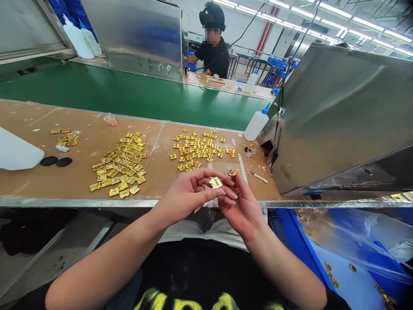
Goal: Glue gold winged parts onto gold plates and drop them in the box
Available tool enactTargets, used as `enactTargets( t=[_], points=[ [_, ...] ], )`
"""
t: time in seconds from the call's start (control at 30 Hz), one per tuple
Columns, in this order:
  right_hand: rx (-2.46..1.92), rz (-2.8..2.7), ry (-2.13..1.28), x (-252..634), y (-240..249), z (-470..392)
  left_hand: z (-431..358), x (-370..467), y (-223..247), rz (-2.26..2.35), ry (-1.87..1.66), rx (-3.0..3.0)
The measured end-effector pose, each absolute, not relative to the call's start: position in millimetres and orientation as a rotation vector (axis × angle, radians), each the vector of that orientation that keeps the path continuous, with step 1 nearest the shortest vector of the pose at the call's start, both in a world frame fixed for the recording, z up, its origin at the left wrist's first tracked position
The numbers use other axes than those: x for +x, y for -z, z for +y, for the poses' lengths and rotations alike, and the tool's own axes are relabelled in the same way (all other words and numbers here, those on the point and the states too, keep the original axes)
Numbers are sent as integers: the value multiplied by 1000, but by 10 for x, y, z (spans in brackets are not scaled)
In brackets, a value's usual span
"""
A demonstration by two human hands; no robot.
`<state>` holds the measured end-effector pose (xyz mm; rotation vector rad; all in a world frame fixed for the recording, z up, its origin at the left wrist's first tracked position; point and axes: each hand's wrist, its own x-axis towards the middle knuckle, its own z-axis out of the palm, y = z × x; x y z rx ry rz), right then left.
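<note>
Close together above the table's near edge, both my hands are closed around small parts. Between the thumb and fingers of my left hand (190,191) is a flat gold metal piece (216,182) with a slot-like marking. My right hand (243,209) pinches a gold ring-shaped piece (232,172) at its fingertips, its other fingers meeting those of the left hand. Beyond them lies a loose heap of small gold parts with raised tabs (196,148). To the left, flat rectangular gold pieces (122,165) are spread out in a slanting group.
A white squeeze bottle (256,125) with a blue tip stands beside a metal panel (348,116) at right. A small knife-like tool (259,178) lies nearby. Past the brown table (161,189) runs a green belt (129,90); a person (214,54) sits across it. Blue bins (290,237) are lower right.
</note>
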<state>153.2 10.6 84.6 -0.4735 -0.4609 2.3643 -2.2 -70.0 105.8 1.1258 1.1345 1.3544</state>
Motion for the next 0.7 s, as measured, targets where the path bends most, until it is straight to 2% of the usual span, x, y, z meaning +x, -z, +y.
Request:
enactTargets(
  t=[0.13,0.47,0.7],
  points=[
    [-499,-594,-2275,1515,-818,90,-686,-31,-1033,1099,-1325,1048],
    [-363,-1480,-1747,1672,-646,314,-702,-38,-973,1041,-1232,933],
    [-267,-1685,-1672,1719,-583,396,-685,-16,-1003,1029,-1194,957]
  ],
)
